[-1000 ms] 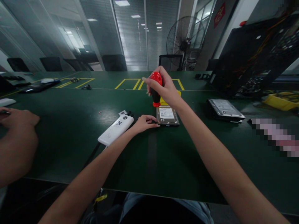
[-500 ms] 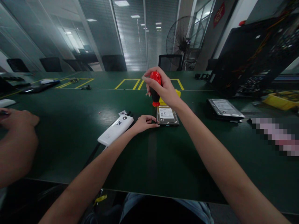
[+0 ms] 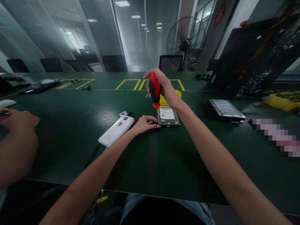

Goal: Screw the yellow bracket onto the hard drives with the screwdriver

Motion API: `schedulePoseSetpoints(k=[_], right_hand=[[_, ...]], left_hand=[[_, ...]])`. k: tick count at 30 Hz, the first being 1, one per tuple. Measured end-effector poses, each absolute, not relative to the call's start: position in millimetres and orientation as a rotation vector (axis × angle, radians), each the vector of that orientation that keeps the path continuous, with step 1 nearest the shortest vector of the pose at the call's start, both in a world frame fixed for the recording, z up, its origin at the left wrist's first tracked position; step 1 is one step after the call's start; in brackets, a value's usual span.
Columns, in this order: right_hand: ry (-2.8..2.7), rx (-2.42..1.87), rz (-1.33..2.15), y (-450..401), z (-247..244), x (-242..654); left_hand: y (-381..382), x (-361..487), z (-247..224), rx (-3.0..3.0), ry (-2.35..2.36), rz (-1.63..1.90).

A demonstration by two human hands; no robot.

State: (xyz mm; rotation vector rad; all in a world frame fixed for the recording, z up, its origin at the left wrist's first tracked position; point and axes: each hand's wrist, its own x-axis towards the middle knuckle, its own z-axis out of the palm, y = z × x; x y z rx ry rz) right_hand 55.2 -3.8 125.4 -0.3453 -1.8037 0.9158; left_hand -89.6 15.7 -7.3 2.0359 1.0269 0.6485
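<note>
A screwdriver (image 3: 155, 90) with a red and black handle stands nearly upright in the grip of my right hand (image 3: 165, 84). Its shaft and tip are hidden or too fine to see; the handle's lower end is over the left back part of a hard drive (image 3: 167, 113). The drive lies flat on the green table, label side up. My left hand (image 3: 146, 122) has its thumb and fingers closed at the drive's near left corner. Behind the drive is a yellow object (image 3: 177, 93), partly covered by my right hand.
Left of my left hand lies a white power bank (image 3: 116, 130) with a cable. Another hard drive stack (image 3: 226, 109) sits to the right, near a black computer case (image 3: 250, 59) and a yellow tray (image 3: 283, 101). A co-worker's hand (image 3: 21, 120) rests at far left.
My right hand has turned about the screwdriver: the thumb is drawn back and more of the handle shows. The handle's top leans slightly further left. My left hand and the drive stay put.
</note>
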Motion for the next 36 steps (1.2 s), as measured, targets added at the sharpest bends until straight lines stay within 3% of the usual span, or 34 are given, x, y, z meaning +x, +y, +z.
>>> schedulePoseSetpoints(k=[30,36], right_hand=[[-1.746,-0.238,1.247,-4.7,135.1,66.6],[-1.821,-0.203,1.181,-6.8,135.5,63.2]], left_hand=[[15.7,-88.7,-9.1,2.017,0.999,0.701],[16.8,-88.2,-10.5,2.035,0.992,0.707]])
